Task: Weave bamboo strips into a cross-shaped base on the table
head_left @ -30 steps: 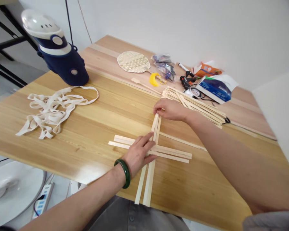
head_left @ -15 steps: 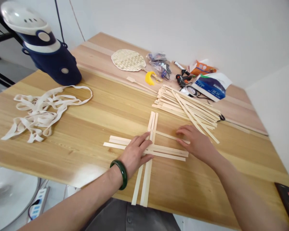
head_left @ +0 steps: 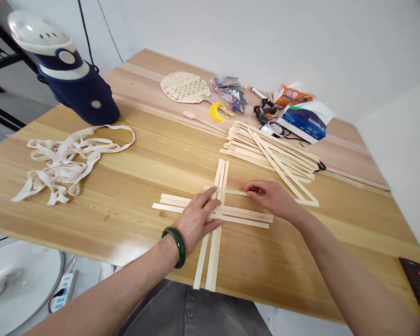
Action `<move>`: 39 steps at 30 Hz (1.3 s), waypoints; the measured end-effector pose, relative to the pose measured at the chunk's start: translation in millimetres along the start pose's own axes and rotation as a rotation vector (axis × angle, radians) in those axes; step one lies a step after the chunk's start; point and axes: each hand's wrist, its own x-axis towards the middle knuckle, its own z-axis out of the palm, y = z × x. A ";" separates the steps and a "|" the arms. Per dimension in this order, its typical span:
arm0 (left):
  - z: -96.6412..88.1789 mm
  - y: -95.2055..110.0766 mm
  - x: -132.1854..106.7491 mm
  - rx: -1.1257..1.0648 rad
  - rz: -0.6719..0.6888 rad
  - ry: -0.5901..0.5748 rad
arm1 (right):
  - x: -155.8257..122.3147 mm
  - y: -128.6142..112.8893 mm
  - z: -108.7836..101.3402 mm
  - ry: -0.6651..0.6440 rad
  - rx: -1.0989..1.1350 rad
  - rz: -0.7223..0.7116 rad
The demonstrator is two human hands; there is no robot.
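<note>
Pale bamboo strips form a cross (head_left: 215, 212) on the wooden table (head_left: 133, 172). My left hand (head_left: 198, 217), with a green bangle at the wrist, lies flat with fingers spread on the crossing point. My right hand (head_left: 271, 198) pinches the end of a single thin strip (head_left: 236, 192) that lies across the upright strips, just right of the crossing. A loose pile of more bamboo strips (head_left: 273, 151) rests behind my right hand.
A tangle of cream ribbon (head_left: 65, 161) lies at the left, a navy and white appliance (head_left: 68, 77) behind it. A woven fan (head_left: 185, 87), a yellow clip, plastic bags, a glue gun and a blue box (head_left: 303, 123) sit at the back. A dark phone (head_left: 418, 287) lies at the right edge.
My right hand left the top of the upright strips, swung down to the right side, then slid left along the thin crosswise strip. My left hand stayed pressed on the crossing.
</note>
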 end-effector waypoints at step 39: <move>5.5 -3.0 -2.1 -0.086 -0.054 0.037 | -21.2 -18.5 37.0 0.142 -0.306 -0.220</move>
